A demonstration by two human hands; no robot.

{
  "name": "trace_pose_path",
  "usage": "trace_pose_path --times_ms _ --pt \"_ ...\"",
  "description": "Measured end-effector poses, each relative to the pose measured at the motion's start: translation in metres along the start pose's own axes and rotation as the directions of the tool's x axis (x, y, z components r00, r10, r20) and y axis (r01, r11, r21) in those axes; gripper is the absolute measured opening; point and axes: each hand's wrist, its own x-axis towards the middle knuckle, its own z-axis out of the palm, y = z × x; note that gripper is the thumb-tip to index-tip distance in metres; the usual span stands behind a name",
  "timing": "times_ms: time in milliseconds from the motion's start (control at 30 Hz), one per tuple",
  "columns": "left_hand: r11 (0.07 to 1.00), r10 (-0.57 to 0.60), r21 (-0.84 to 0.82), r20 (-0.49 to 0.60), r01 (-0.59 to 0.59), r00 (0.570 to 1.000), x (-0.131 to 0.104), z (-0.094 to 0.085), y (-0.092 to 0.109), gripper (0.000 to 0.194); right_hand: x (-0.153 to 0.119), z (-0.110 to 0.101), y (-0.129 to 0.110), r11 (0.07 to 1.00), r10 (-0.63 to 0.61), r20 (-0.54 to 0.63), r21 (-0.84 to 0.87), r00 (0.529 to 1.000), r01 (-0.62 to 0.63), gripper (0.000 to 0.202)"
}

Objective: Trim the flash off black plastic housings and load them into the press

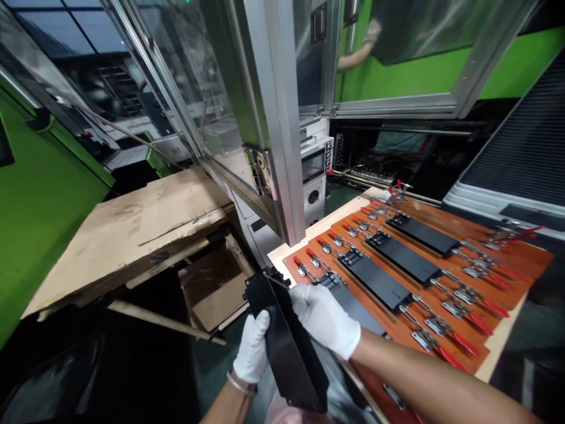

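Observation:
My left hand [253,347], in a white glove, grips a long black plastic part [289,347] by its side, the thumb lying on its face. The part stands tilted in front of me, its notched end [262,285] pointing away. At that end my right hand [324,315], also gloved, is closed in a pinch around a thin, pale stick-like tool [279,283]. The tool's tip lies across the part's edge; its other end is hidden in the fingers. Beside my right hand, a similar dark part [353,306] lies on the orange fixture board [477,309].
More black parts [375,280] sit between red-handled toggle clamps [441,330] on the board. A metal-framed clear door [282,129] hangs ahead. To the left are a cardboard-covered table [145,218] and an open carton [216,294]. Another person's arm [359,56] shows behind or reflected in the panel.

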Motion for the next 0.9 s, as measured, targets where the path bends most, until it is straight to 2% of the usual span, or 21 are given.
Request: trace_pose_path --times_ms 67,133,267,333,433,533,600,667,767,833,900 --pt "0.999 0.036 -0.018 -0.021 -0.037 0.999 0.000 0.005 0.001 0.030 0.004 0.002 -0.002 0.996 0.078 -0.019 0.054 0.997 -0.077 0.033" --pt "0.999 0.024 -0.047 0.005 -0.023 1.000 0.002 0.004 0.001 0.031 0.004 0.002 -0.004 0.992 0.121 -0.040 0.039 0.992 -0.119 0.031" --pt "0.988 -0.073 -0.138 0.013 0.074 0.997 0.007 -0.005 0.002 0.022 -0.008 -0.002 -0.010 0.995 0.092 -0.048 -0.022 0.995 -0.093 0.015" --pt "0.969 -0.155 -0.189 0.033 0.158 0.987 0.007 -0.008 0.005 0.018 -0.018 -0.002 -0.014 1.000 0.021 -0.020 0.003 1.000 -0.020 0.014" --pt "0.934 -0.234 -0.236 0.161 0.267 0.959 0.003 -0.008 0.011 0.020 -0.032 0.004 -0.015 0.984 -0.177 -0.030 0.031 0.984 0.178 0.017" --pt "0.924 -0.224 -0.249 0.264 0.291 0.938 -0.002 -0.008 0.015 0.021 -0.034 0.010 -0.011 0.932 -0.362 -0.010 0.017 0.932 0.362 0.019" --pt "0.943 -0.183 -0.226 0.256 0.242 0.949 -0.004 -0.010 0.013 0.021 -0.024 0.011 -0.006 0.913 -0.406 -0.016 0.016 0.914 0.407 0.019" --pt "0.967 -0.127 -0.192 0.209 0.168 0.970 -0.006 -0.013 0.008 0.023 -0.007 0.013 0.000 0.929 -0.369 -0.099 0.007 0.924 0.371 0.017" --pt "0.981 -0.081 -0.165 0.146 0.105 0.986 -0.009 -0.014 0.002 0.028 0.018 0.018 0.009 0.973 -0.222 -0.252 0.000 0.942 0.230 0.021" --pt "0.975 -0.128 -0.166 0.143 0.151 0.981 -0.012 -0.013 0.004 0.033 0.025 0.022 0.011 0.987 -0.146 -0.309 0.018 0.940 0.159 0.021" --pt "0.952 -0.209 -0.186 0.184 0.242 0.961 -0.015 -0.011 0.010 0.036 0.021 0.024 0.008 0.988 -0.126 -0.329 0.045 0.936 0.149 0.020"
